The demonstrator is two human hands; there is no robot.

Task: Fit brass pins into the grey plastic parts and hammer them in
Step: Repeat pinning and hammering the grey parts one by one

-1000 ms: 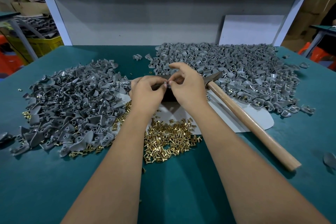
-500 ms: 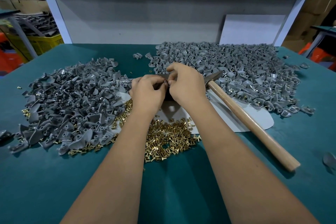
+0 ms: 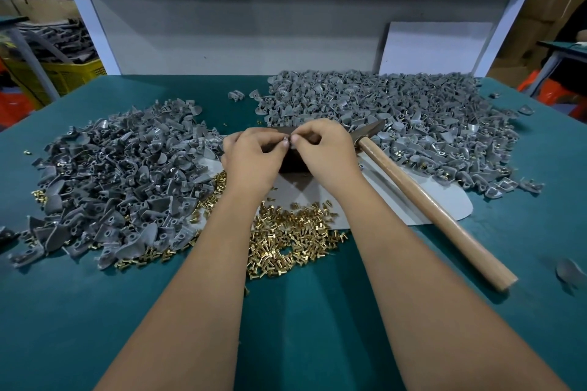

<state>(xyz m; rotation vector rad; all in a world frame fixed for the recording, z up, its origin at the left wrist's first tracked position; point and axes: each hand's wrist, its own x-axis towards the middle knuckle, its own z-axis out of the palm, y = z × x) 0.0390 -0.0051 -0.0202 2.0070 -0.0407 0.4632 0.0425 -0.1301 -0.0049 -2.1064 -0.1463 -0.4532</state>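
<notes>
Left pile of grey parts (image 3: 117,181) lies on the counter (image 3: 95,311). Left hand (image 3: 254,159) and right hand (image 3: 327,152) meet fingertip to fingertip, pinching a small grey part (image 3: 288,140) between them. Brass pins (image 3: 295,238) lie below the wrists; hammer (image 3: 432,206) rests just right.

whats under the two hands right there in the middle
Under the left hand and right hand sits a dark block on a pale sheet. The fingertips pinch something small and grey above it; the hands cover most of it and the block's top.
</notes>
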